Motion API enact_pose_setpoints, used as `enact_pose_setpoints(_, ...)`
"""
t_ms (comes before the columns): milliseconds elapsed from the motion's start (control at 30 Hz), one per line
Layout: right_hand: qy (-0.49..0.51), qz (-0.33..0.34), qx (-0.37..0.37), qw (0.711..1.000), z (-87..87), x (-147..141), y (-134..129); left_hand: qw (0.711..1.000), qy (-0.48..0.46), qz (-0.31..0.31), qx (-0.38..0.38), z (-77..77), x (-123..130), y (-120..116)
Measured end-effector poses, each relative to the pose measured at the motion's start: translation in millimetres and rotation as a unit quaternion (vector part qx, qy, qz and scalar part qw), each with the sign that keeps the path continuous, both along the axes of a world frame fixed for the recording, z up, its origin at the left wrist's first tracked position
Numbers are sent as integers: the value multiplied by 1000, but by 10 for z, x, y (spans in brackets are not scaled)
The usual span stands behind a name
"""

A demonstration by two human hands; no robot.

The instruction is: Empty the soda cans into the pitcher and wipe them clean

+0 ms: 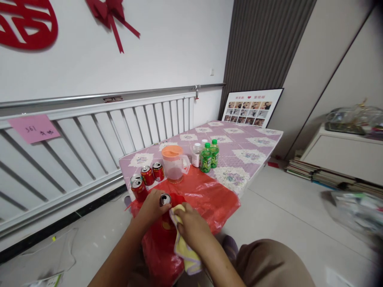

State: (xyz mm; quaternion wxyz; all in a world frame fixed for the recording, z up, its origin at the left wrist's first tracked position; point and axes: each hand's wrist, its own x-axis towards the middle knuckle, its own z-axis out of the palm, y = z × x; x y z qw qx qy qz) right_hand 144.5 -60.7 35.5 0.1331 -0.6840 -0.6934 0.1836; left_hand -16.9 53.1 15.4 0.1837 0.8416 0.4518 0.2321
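My left hand [153, 205] is closed around the upper part of a red drink can [165, 199], whose opened top faces up. In my right hand [191, 223] a yellow cloth [184, 249] with a pale purple edge is bunched, pressed near the can's right side and hanging down. Beneath both hands lies a red plastic sheet [206, 195] over the table's near end. Left of the can, several other drink cans [147, 175] stand close together. A clear pitcher [174, 167] with an orange lid stands just behind.
Green-capped bottles [206, 159] and white-capped bottles [196, 154] stand right of the pitcher. The table has a purple flowered cloth [203, 137]. A white radiator [155, 119] runs along its left side. A photo board [253, 107] leans at the back.
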Motion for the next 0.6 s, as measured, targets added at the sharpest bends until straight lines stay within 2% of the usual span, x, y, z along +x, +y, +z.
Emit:
enact_pose_setpoints(133,25,-39,47,998,-1,127,111,999,0,-31,-7,33,1,11)
enact_pose_setpoints(267,44,-49,85,994,-31,70,261,998,4,-54,-17,75,15,24)
enact_pose_setpoints(600,15,-42,17,999,-322,30,474,996,6,-78,-34,116,-14,28)
